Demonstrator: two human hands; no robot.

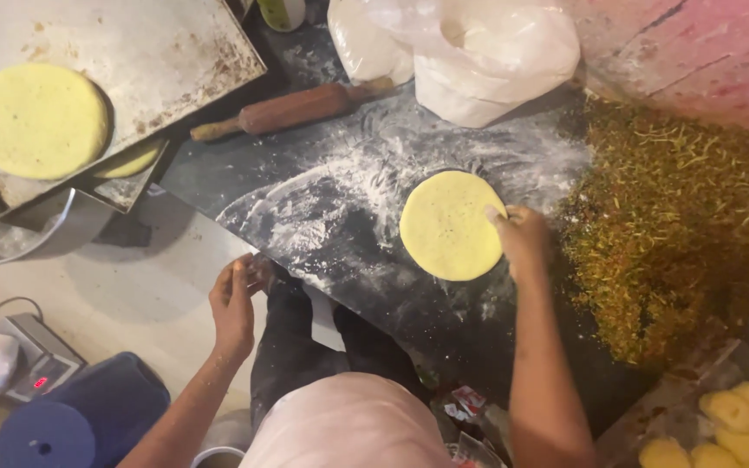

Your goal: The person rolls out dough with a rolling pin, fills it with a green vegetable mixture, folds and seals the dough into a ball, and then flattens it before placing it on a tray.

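The right hand (524, 238) is resting its fingertips on the right edge of the yellow dough disc (451, 225), which is lying flat on the dark floured surface (331, 225), just left of the heap of chopped greens (678, 234); the grip is not closing around anything, only pressing or touching the rim, though the fingers are partly folded under and I cannot tell whether they are pinching the edge; the left hand (234, 303) is hovering off the near corner of the surface with fingers loosely curled, and it seems to be holding nothing, though the palm is turning away from me. The disc looks thin, soft and light; it would likely sag and stretch if lifted by one point, so sliding flat fingers under the rim, where the flour is keeping it from sticking, seems the safer hold. A rolling pin (292, 108) is lying behind it beside a white flour bag (478, 52); another disc (36, 121) is sitting on a metal tray (175, 52), with a further one half hidden under the tray's edge; dough balls (739, 416) at the lower right are being cut off by the frame.
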